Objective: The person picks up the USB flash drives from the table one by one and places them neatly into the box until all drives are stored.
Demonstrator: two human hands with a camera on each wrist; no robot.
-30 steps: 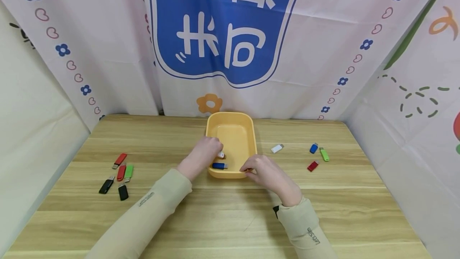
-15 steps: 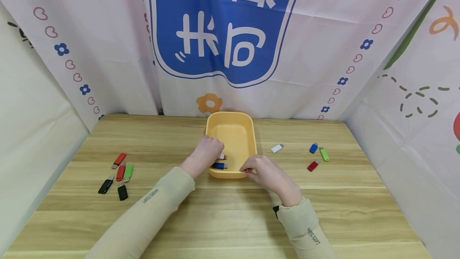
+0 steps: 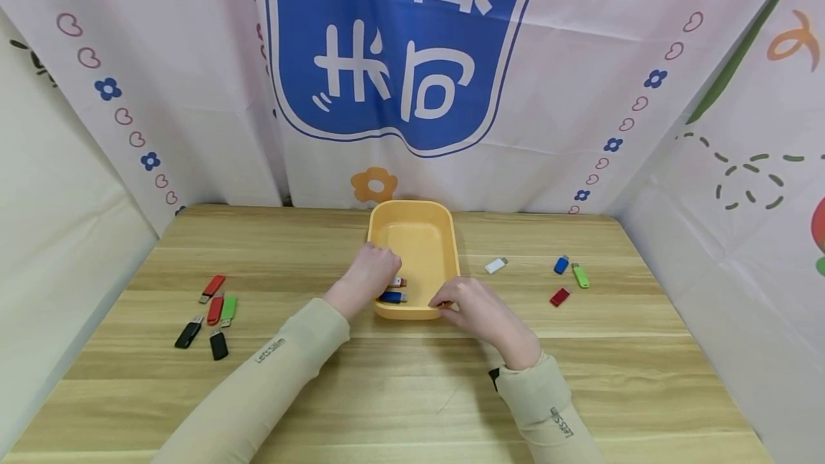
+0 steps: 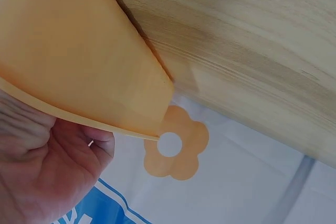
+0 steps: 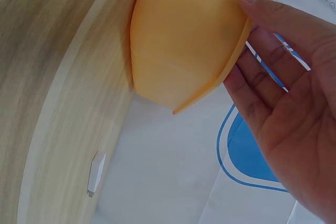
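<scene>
Where the tabletop (image 3: 412, 392) ends beyond the tray (image 3: 417, 245), cloth (image 3: 412, 84) hangs, perhaps touching.

The left forearm (image 3: 277, 371) slants in from the near left of the yellow tray (image 3: 406, 313), its wrist (image 3: 334, 301) bent so that the left hand (image 3: 369, 272) arches over the left rim, knuckles up, fingers curled downward, tips hidden in the head view. The right forearm (image 3: 538, 396) comes from the near right; the right hand (image 3: 480, 310) pinches the near right corner, thumb (image 5: 278, 15) outside, fingers (image 5: 256, 86) across the rim.
</scene>
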